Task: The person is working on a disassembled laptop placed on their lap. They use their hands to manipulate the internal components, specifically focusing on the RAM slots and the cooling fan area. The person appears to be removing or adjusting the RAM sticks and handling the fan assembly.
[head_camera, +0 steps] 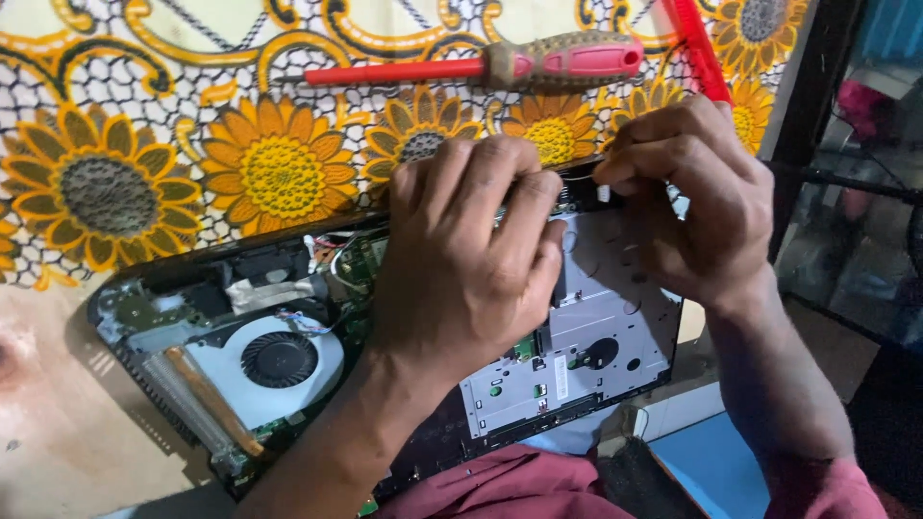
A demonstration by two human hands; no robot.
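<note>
Left hand covers opened laptop | right hand beside | screwdriver beyond

So the desk has a sunflower-print cloth over it, opened laptop lying on the cloth, red screwdriver just behind the laptop.

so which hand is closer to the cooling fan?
Left. The left hand rests on the opened laptop just right of the cooling fan. The right hand is farther off, at the laptop's far right edge, fingers pinching something small.
</note>
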